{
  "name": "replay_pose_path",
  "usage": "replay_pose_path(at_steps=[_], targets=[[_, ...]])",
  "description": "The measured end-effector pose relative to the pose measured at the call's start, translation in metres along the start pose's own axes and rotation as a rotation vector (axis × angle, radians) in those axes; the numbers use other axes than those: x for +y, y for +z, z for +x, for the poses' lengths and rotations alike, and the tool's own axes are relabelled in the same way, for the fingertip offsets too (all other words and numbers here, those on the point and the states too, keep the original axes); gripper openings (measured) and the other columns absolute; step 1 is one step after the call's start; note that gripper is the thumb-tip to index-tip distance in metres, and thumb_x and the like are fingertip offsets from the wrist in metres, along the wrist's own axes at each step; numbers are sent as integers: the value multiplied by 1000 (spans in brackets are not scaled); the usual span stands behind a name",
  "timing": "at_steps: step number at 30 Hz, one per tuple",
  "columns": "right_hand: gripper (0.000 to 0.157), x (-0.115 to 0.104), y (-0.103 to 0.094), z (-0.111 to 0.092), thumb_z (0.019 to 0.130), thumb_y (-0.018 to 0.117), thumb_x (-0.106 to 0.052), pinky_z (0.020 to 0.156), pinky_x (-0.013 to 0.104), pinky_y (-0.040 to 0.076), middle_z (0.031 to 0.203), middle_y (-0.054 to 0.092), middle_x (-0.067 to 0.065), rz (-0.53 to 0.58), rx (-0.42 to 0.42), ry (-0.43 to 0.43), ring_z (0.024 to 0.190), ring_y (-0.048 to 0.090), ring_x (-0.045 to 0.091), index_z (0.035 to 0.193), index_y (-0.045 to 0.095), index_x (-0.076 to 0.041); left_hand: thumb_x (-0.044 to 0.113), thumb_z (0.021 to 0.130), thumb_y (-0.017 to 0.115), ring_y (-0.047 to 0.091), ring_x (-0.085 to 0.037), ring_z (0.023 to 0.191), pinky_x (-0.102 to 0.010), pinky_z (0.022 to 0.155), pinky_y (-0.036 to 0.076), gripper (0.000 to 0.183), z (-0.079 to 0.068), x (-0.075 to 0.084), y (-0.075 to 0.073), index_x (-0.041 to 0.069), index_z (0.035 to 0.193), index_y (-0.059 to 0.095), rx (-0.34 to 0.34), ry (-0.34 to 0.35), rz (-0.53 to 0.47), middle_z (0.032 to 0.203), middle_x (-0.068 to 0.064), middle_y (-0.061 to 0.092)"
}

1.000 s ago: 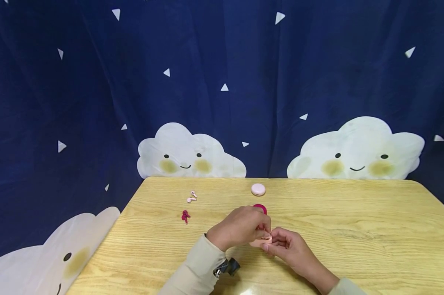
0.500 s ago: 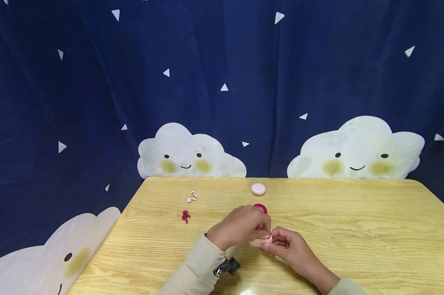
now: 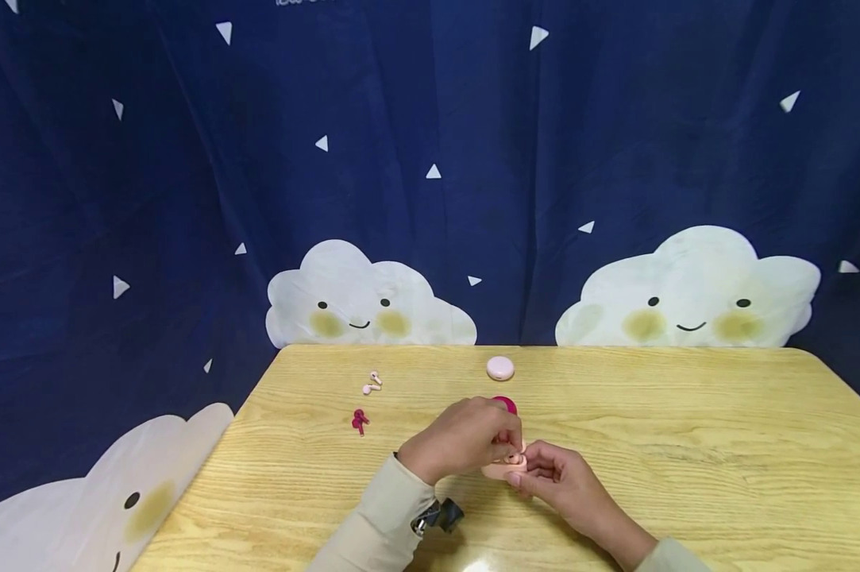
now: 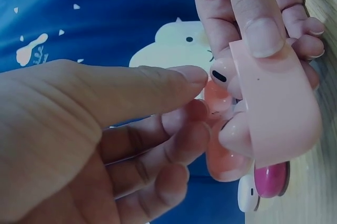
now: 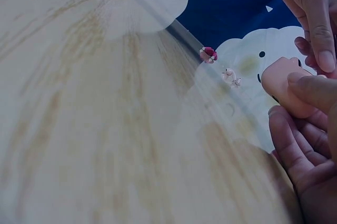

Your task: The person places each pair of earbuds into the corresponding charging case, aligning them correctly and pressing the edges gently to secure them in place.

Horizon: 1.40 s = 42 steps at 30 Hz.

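Note:
My right hand (image 3: 568,485) holds a peach earbud case (image 4: 287,105) over the table, thumb on its front and fingers behind. Its lid stands open, showing a glossy inside. Two peach earbuds sit in it, one earbud (image 4: 224,71) near my left thumb and another earbud (image 4: 237,134) beside it. My left hand (image 4: 121,113) is at the case's opening, thumb tip right at the first earbud, fingers loosely bent with a gap between thumb and forefinger. In the right wrist view, the case (image 5: 287,84) is gripped between right thumb and fingers.
Behind the hands on the wooden table (image 3: 687,445) lie a magenta case (image 3: 504,403), partly hidden, and a pale pink case (image 3: 500,368). To the left are pale pink earbuds (image 3: 371,389) and magenta earbuds (image 3: 360,421). A blue cloud-print curtain (image 3: 401,199) hangs behind the table.
My left hand has drawn back slightly to the left, its fingertips parting from the case, so an earbud shows there. The right hand and the case have hardly moved.

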State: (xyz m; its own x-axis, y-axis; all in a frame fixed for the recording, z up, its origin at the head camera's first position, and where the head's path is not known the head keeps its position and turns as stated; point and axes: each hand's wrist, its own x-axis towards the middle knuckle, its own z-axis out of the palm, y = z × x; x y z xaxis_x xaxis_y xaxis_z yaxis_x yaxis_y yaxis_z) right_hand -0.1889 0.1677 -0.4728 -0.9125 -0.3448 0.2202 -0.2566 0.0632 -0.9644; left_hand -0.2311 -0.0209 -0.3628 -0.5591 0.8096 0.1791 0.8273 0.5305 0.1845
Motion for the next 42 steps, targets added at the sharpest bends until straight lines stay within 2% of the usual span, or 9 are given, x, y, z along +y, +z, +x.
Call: replay_pose_path(at_steps=[4, 9, 16, 21, 27, 33, 37, 42], targets=[[21, 0, 0, 1, 89, 68, -10, 64, 32, 56, 84, 68, 9, 8, 1, -14, 74, 67, 16, 100, 60, 7, 17, 83, 76, 48, 1, 67, -13, 60, 39, 6, -1, -2, 0, 21, 84, 71, -1, -29, -39, 74, 16, 56], [23, -1, 1, 1, 89, 69, -11, 64, 31, 56, 84, 68, 9, 18, -3, 8, 74, 67, 16, 99, 61, 7, 22, 84, 76, 47, 0, 64, -13, 60, 39, 8, -9, -7, 3, 19, 85, 69, 11, -58, -111, 71, 15, 54], [22, -3, 3, 0, 88, 70, -10, 65, 30, 56, 87, 68, 14, -1, 7, -7, 76, 67, 16, 100, 61, 7, 14, 83, 75, 52, 2, 65, -12, 60, 41, 15, -25, -19, 8, 18, 85, 60, 44, -92, -233, 72, 16, 56], [25, -1, 3, 0, 86, 72, -13, 66, 30, 56, 87, 68, 12, -17, 27, 31, 75, 68, 17, 100, 62, 5, 10, 84, 72, 54, 1, 67, -16, 63, 45, 15, -43, -30, 16, 17, 84, 58, 84, -130, -393, 72, 14, 56], [25, -1, 2, 1, 86, 72, -13, 65, 31, 56, 86, 69, 12, -14, 34, 46, 75, 68, 17, 100, 62, 6, 9, 86, 72, 61, -3, 76, -21, 66, 52, 16, -57, -36, 32, 14, 92, 58, 139, -237, -602, 84, 8, 61], [25, -2, 2, 1, 87, 71, -13, 65, 32, 57, 86, 69, 12, -1, 35, 41, 75, 68, 18, 100, 62, 6, 11, 86, 72, 65, -11, 86, -24, 71, 54, 18, -62, -34, 47, 8, 97, 58, 258, -312, -765, 100, -8, 65], [24, -2, 2, 1, 88, 70, -11, 65, 31, 56, 86, 69, 13, 18, 26, 15, 75, 68, 18, 101, 61, 8, 11, 87, 72, 64, -17, 90, -25, 73, 54, 21, -64, -30, 57, 4, 102, 58, 322, -378, -922, 108, -13, 63], [24, -2, 2, 0, 88, 70, -10, 64, 32, 57, 86, 69, 11, 23, 24, 7, 75, 68, 18, 100, 61, 8, 6, 87, 69, 63, -24, 93, -31, 71, 57, 26, -66, -27, 64, -2, 108, 56, 368, -396, -1109, 111, -20, 61]])
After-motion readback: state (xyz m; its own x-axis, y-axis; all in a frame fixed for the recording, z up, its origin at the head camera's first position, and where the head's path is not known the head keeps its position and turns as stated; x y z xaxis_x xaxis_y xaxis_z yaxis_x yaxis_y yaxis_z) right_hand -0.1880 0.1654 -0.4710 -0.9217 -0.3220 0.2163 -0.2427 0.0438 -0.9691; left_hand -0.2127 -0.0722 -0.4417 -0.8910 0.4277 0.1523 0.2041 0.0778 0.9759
